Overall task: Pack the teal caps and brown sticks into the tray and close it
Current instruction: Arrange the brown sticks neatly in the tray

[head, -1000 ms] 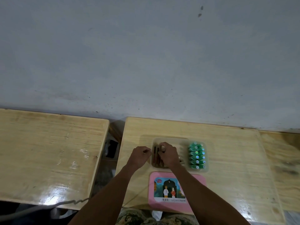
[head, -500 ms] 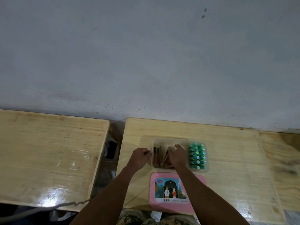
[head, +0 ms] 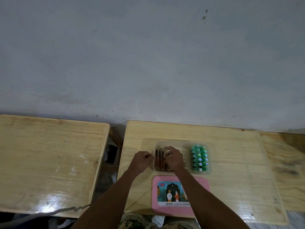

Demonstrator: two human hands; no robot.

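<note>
Head camera looks down on a wooden left table (head: 49, 162), with a grey cable (head: 66, 209) crossing its near edge. On the middle table (head: 234, 171) the left hand (head: 142, 161) is at the left rim of the clear tray (head: 173, 143), fingers curled; whether it pinches the rim or something small, I cannot tell. In the tray's left part lie the brown sticks (head: 159, 158), three of them straight side by side, the others covered by the right hand (head: 173, 159). This hand is over the sticks with fingers bent down onto them; if it grips one is hidden. In the tray's right part the teal caps (head: 199, 158) lie in two tidy columns. Just beside the tray, on the person's side, the pink lid (head: 198, 210) lies flat, its picture label partly covered by the right forearm. Half a second before, the right hand was closer to the caps and some sticks lay slanted; the left hand has not moved.
</note>
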